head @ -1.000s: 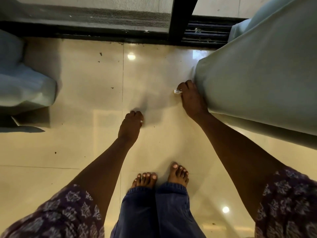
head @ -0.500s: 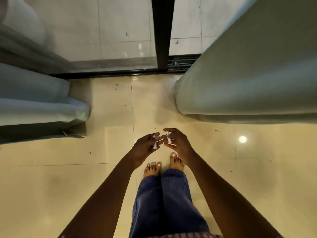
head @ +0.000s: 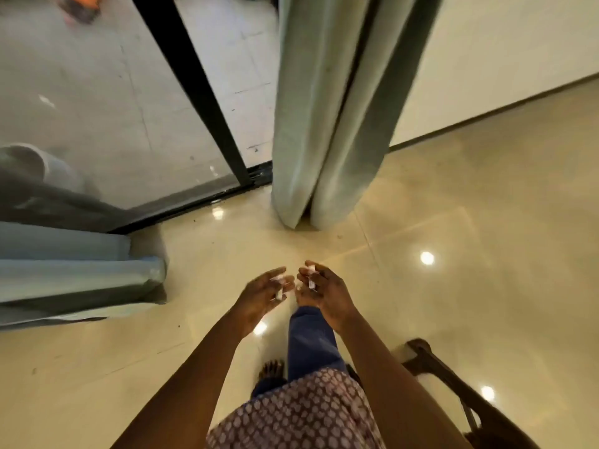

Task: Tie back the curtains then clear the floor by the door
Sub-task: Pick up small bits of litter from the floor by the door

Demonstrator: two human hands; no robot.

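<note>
From the head view, both of the person's hands are held out in front at about waist height, close together above the glossy cream floor [head: 453, 222]. The left hand [head: 264, 294] lies palm up with its fingers loosely curved, and a small white scrap [head: 279, 294] rests in its palm, with another pale bit near its fingertips; motion blur hides whether the fingers actually close on it. The right hand [head: 324, 288] pinches a small white piece [head: 311, 275] between thumb and fingers, its fingertips nearly meeting those of the left hand. Ahead of the hands, the right curtain [head: 327, 108], pale green, hangs in gathered vertical folds with its hem just above the floor, beside the cream wall [head: 518, 43]. The left curtain [head: 74, 270] is bunched low at the left edge, its folds lying on the floor. Between the two curtains stands the glass door [head: 97, 108] with its black frame [head: 201, 102] and a dark track along the bottom. A few dark specks dot the floor near the track. A dark wooden chair [head: 453, 377] stands at the lower right, near the right forearm. The person wears a patterned tunic [head: 308, 413] over blue trousers [head: 308, 341], and one bare foot [head: 271, 369] shows below.
</note>
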